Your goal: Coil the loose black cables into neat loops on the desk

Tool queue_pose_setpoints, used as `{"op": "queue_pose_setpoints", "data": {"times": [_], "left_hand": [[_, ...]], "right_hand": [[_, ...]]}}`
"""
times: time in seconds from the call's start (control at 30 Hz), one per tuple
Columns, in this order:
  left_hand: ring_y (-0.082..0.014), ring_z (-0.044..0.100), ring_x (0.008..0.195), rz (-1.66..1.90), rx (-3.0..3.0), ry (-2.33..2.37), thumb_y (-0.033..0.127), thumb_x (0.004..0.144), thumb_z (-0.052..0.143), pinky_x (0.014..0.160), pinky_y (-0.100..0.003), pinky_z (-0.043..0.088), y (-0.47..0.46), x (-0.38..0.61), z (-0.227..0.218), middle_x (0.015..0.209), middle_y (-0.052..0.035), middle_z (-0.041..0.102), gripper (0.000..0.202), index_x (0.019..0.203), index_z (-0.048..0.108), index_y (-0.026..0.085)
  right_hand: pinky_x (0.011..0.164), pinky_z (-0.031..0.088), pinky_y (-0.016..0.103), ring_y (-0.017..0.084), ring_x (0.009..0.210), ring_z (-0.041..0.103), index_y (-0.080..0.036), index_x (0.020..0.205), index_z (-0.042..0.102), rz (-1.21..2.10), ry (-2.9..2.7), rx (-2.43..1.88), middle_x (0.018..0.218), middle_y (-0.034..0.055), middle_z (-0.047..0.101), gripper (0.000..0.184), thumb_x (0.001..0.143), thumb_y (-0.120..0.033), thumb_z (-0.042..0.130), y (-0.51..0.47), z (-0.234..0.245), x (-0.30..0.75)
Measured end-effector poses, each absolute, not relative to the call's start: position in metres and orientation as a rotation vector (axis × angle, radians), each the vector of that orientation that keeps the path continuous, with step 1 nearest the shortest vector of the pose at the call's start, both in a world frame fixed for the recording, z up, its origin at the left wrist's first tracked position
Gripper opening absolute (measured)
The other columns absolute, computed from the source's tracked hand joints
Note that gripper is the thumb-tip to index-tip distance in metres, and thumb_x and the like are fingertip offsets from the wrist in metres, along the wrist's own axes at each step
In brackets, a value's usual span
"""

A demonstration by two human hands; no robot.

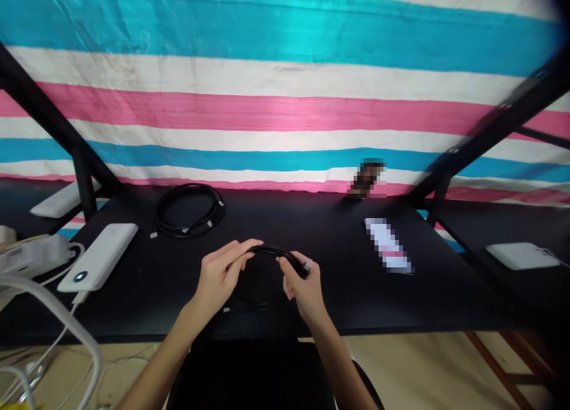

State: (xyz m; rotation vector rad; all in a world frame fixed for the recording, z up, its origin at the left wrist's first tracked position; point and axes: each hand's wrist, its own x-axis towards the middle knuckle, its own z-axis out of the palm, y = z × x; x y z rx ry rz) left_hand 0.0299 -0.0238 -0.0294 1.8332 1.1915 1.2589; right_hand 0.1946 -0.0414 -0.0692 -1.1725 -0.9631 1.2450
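Between my two hands a coiled black cable (269, 249) forms a loop over the black table, its lower part near the front edge. My left hand (225, 270) pinches the loop at its upper left, thumb and fingers pressed together. On the right side, my right hand (303, 282) is closed round the coil, and a small pale tag or connector shows by its fingers. Another small pale end lies at the lower left of the loop. A second coiled black cable (189, 211) rests farther back on the left, with several pale tags or ends on it.
A white power bank (98, 257) with a cable plugged in lies left on the black table (338, 291). Beyond it are a power strip (33, 255) and white cables. A blurred phone-like object (387, 245) lies right. Black frame bars (485, 125) slant up both sides before a striped sheet (267, 110).
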Motion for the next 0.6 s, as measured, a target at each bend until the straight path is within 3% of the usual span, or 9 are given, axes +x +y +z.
{"op": "queue_pose_setpoints", "data": {"times": [0.13, 0.2, 0.3, 0.4, 0.53, 0.6], "left_hand": [[-0.0139, 0.052, 0.063, 1.106, 1.766, 1.291, 0.039, 0.086, 0.051, 0.068, -0.023, 0.041, -0.023, 0.025, -0.033, 0.067, -0.0003, 0.057, 0.029, 0.113, 0.062, 0.032], [-0.0194, 0.057, 0.086, 1.066, 1.697, 1.397, 0.042, 0.082, 0.058, 0.085, -0.028, 0.041, -0.023, 0.022, -0.040, 0.083, -0.0028, 0.062, 0.040, 0.120, 0.055, 0.032], [-0.0279, 0.046, 0.117, 1.213, 1.491, 1.509, 0.043, 0.064, 0.076, 0.106, -0.043, 0.030, -0.023, 0.024, -0.061, 0.117, -0.0085, 0.055, 0.071, 0.127, 0.046, 0.028], [-0.0283, 0.050, 0.116, 1.326, 1.006, 1.394, 0.038, 0.053, 0.085, 0.100, -0.042, 0.040, -0.024, 0.039, -0.084, 0.125, -0.0123, 0.050, 0.094, 0.131, 0.034, 0.027], [-0.0273, 0.064, 0.088, 1.188, 0.591, 1.110, 0.040, 0.063, 0.079, 0.074, -0.034, 0.051, -0.027, 0.058, -0.082, 0.096, -0.0132, 0.064, 0.075, 0.122, 0.036, 0.023], [-0.0272, 0.065, 0.092, 1.141, 0.460, 0.965, 0.038, 0.068, 0.076, 0.076, -0.032, 0.052, -0.029, 0.059, -0.068, 0.097, -0.0135, 0.065, 0.066, 0.119, 0.038, 0.023]], "right_hand": [[0.026, 0.020, 0.017, 0.004, 0.025, 0.028, -0.015, 0.073, 0.065, 1.213, -0.946, -1.141, 0.036, -0.0080, 0.040, 0.033, 0.072, -0.048, 0.069, -0.037, -0.070, 0.205], [0.026, 0.019, 0.017, 0.003, 0.025, 0.026, -0.016, 0.074, 0.067, 1.170, -0.916, -1.103, 0.035, -0.0082, 0.038, 0.033, 0.075, -0.049, 0.066, -0.037, -0.066, 0.214], [0.027, 0.019, 0.017, 0.004, 0.026, 0.025, -0.017, 0.075, 0.068, 1.089, -0.921, -1.062, 0.033, -0.0092, 0.033, 0.030, 0.076, -0.048, 0.065, -0.040, -0.057, 0.223], [0.027, 0.021, 0.018, 0.005, 0.026, 0.027, -0.019, 0.074, 0.068, 1.009, -0.935, -1.029, 0.033, -0.0096, 0.031, 0.028, 0.072, -0.046, 0.069, -0.043, -0.051, 0.223], [0.026, 0.017, 0.018, 0.005, 0.025, 0.024, -0.020, 0.071, 0.065, 1.064, -0.902, -0.917, 0.033, -0.0106, 0.028, 0.030, 0.074, -0.050, 0.067, -0.045, -0.056, 0.214], [0.027, 0.018, 0.017, 0.004, 0.026, 0.025, -0.018, 0.073, 0.066, 1.119, -0.922, -0.898, 0.033, -0.0102, 0.030, 0.031, 0.076, -0.050, 0.066, -0.045, -0.058, 0.209]]}}
